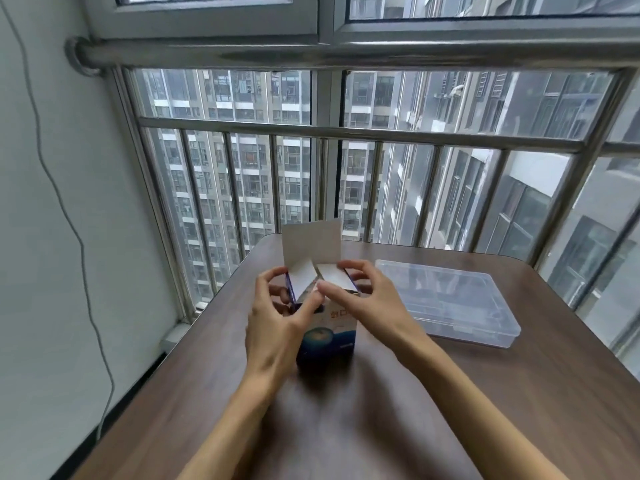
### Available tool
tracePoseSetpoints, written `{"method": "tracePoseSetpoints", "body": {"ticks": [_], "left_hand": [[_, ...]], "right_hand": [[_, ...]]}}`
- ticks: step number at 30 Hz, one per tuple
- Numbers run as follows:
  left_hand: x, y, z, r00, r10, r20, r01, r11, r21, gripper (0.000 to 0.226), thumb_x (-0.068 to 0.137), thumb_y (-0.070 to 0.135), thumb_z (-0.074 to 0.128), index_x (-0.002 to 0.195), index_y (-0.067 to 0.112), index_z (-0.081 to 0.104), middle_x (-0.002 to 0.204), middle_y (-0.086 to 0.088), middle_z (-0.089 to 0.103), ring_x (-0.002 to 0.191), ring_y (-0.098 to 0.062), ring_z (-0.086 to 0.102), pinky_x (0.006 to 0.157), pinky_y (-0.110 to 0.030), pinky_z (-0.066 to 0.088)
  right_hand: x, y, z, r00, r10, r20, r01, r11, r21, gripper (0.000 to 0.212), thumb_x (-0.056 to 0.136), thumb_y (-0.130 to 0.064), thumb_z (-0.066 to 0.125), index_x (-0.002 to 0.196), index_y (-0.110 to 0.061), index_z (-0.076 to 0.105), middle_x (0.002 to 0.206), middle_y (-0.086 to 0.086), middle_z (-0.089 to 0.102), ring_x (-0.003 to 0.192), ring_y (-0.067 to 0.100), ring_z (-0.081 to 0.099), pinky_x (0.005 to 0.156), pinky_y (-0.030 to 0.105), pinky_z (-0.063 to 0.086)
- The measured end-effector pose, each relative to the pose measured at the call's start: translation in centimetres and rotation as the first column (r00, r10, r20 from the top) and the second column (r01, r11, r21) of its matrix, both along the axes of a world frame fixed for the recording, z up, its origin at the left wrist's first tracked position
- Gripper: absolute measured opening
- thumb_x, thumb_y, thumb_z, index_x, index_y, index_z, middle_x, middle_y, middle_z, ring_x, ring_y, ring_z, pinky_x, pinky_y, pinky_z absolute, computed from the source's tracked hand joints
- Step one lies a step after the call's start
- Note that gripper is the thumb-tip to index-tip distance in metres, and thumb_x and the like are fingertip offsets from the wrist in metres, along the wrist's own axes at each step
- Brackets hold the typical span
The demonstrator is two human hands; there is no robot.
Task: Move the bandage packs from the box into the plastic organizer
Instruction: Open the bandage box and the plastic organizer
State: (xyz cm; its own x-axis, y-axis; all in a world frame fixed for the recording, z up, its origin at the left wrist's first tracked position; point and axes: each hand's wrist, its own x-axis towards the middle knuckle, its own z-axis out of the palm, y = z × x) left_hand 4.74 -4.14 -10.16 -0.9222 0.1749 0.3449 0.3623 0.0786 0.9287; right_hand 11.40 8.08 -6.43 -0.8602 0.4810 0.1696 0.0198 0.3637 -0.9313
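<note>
Blue box [329, 337] upright, flaps up; both hands' grip apparently pinching flaps.

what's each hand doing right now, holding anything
Left hand: fingers curled on the left side of the blue box, at its left flap.
Right hand: pinching the box's right flap.

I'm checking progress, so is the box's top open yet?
Open: the box has its top flap standing upright, and the left hand and right hand are spreading the side flaps.
</note>
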Motion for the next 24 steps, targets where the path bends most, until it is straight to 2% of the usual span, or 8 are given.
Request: {"method": "tracePoseSetpoints", "body": {"ticks": [4, 9, 11, 13, 16, 19, 21, 24], "left_hand": [[-0.8, -0.2, 0.8, 0.989, -0.038, 0.143, 0.031, 0.998, 0.047, 0.051, 0.065, 0.068, 0.053, 0.104, 0.036, 0.053, 0.091, -0.001, 0.066, 0.075, -0.018, 0.060, 0.072, -0.044, 0.049], [-1.0, -0.6, 1.6, 0.958, -0.068, 0.279, -0.003, 0.969, 0.247, 0.022, 0.098, 0.021, 0.044, 0.117, 0.013, 0.051, 0.101, -0.004, 0.062, 0.083, -0.015, 0.059, 0.063, -0.027, 0.048], [-1.6, -1.0, 1.2, 0.943, -0.125, 0.309, 0.014, 0.941, 0.338, 0.030, 0.096, 0.010, 0.044, 0.125, 0.018, 0.048, 0.108, 0.003, 0.059, 0.098, -0.013, 0.058, 0.072, -0.024, 0.050], [-2.0, -1.3, 0.8, 0.916, -0.196, 0.350, 0.051, 0.922, 0.383, 0.033, 0.095, 0.005, 0.043, 0.123, 0.021, 0.051, 0.097, 0.007, 0.060, 0.096, -0.009, 0.058, 0.070, -0.019, 0.053], [-2.1, -1.2, 0.5, 0.902, -0.236, 0.361, 0.092, 0.923, 0.373, 0.032, 0.097, 0.005, 0.041, 0.121, 0.020, 0.057, 0.091, 0.012, 0.063, 0.089, -0.004, 0.060, 0.067, -0.014, 0.053], [-1.9, -1.2, 0.9, 0.919, -0.205, 0.338, 0.060, 0.918, 0.393, 0.027, 0.100, 0.011, 0.040, 0.122, 0.020, 0.052, 0.116, 0.009, 0.063, 0.105, -0.009, 0.060, 0.078, -0.018, 0.051], [-1.7, -1.1, 0.9, 0.960, -0.013, 0.280, -0.084, 0.939, 0.333, 0.022, 0.101, 0.023, 0.043, 0.123, 0.023, 0.047, 0.123, 0.006, 0.055, 0.119, -0.015, 0.052, 0.094, -0.028, 0.045], [0.3, -0.8, 2.4, 0.953, 0.291, -0.087, -0.259, 0.927, 0.271, 0.032, 0.096, 0.037, 0.047, 0.124, 0.023, 0.046, 0.122, 0.007, 0.051, 0.115, -0.009, 0.049, 0.096, -0.023, 0.038]], "right_hand": [[-0.1, 0.1, 0.1, 0.999, -0.044, -0.029, 0.044, 0.999, 0.025, 0.040, 0.082, -0.047, 0.064, 0.116, -0.026, 0.060, 0.102, -0.008, 0.060, 0.090, 0.002, 0.058, 0.076, 0.019, 0.052], [0.1, 0.1, 0.2, 0.974, -0.169, -0.150, 0.195, 0.963, 0.183, 0.026, 0.099, -0.036, 0.035, 0.089, -0.024, 0.055, 0.080, -0.002, 0.066, 0.074, 0.015, 0.064, 0.068, 0.042, 0.054], [0.0, 1.3, 0.0, 0.973, -0.198, -0.118, 0.206, 0.977, 0.060, 0.016, 0.098, -0.019, 0.035, 0.105, -0.020, 0.050, 0.086, 0.004, 0.067, 0.072, 0.018, 0.066, 0.066, 0.040, 0.055], [-0.1, 2.1, -0.3, 0.989, -0.149, -0.012, 0.147, 0.986, -0.074, 0.032, 0.095, -0.010, 0.040, 0.126, -0.018, 0.037, 0.106, 0.005, 0.061, 0.073, 0.018, 0.067, 0.066, 0.033, 0.056], [-0.3, 2.1, -1.2, 0.998, -0.009, 0.069, 0.019, 0.989, -0.146, 0.038, 0.093, -0.003, 0.045, 0.127, -0.018, 0.045, 0.119, 0.004, 0.058, 0.079, 0.011, 0.064, 0.069, 0.026, 0.057], [-0.6, 1.8, -1.6, 0.997, 0.054, 0.051, -0.043, 0.981, -0.191, 0.031, 0.095, -0.003, 0.042, 0.120, -0.018, 0.054, 0.120, 0.002, 0.059, 0.084, 0.010, 0.063, 0.072, 0.024, 0.056], [-0.6, 2.5, -1.6, 0.998, 0.033, 0.057, -0.023, 0.984, -0.179, 0.034, 0.097, -0.006, 0.041, 0.128, -0.019, 0.049, 0.123, -0.001, 0.054, 0.091, 0.013, 0.062, 0.073, 0.026, 0.057], [1.1, 4.9, -1.1, 0.990, -0.143, 0.007, 0.142, 0.984, 0.112, 0.030, 0.096, -0.013, 0.046, 0.123, -0.021, 0.055, 0.122, -0.005, 0.058, 0.103, 0.014, 0.058, 0.087, 0.027, 0.049]]}}
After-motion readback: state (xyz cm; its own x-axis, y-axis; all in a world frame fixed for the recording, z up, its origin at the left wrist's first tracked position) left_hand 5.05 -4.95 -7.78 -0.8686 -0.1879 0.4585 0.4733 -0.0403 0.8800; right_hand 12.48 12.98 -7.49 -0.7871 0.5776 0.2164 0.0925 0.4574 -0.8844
